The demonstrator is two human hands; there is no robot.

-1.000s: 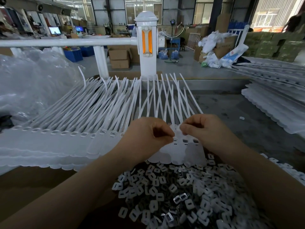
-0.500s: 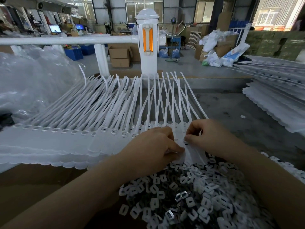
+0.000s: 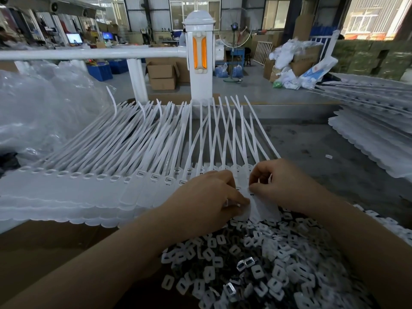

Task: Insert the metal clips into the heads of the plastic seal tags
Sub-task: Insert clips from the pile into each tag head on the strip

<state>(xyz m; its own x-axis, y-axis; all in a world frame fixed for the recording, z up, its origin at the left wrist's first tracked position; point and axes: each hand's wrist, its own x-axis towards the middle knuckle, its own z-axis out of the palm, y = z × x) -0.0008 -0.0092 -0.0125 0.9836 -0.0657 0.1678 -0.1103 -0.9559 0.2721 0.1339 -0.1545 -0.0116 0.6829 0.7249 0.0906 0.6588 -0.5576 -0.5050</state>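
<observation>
We have both hands on the rightmost seal tags at the near edge of the desk. Left hand has fingers curled, thumb tip pressing down on a tag's flat flag; we cannot tell if it holds a clip. Right hand pinches at a tag's head, thumb and forefinger closed just by the slot.

Tags are white translucent plastic: long thin straps fanning away from us, rectangular slotted heads, wide flat flags with scalloped ends. The row runs left from the hands, overlapping like shingles. Straps near the hands cross each other; those farther left lie parallel.

Metal clips sit in a loose heap just below the hands: small squarish pieces with a centre slot, mostly matte white, a few shiny silver.

More tag stacks lie to the right. Crinkled clear plastic bag is on the left.
</observation>
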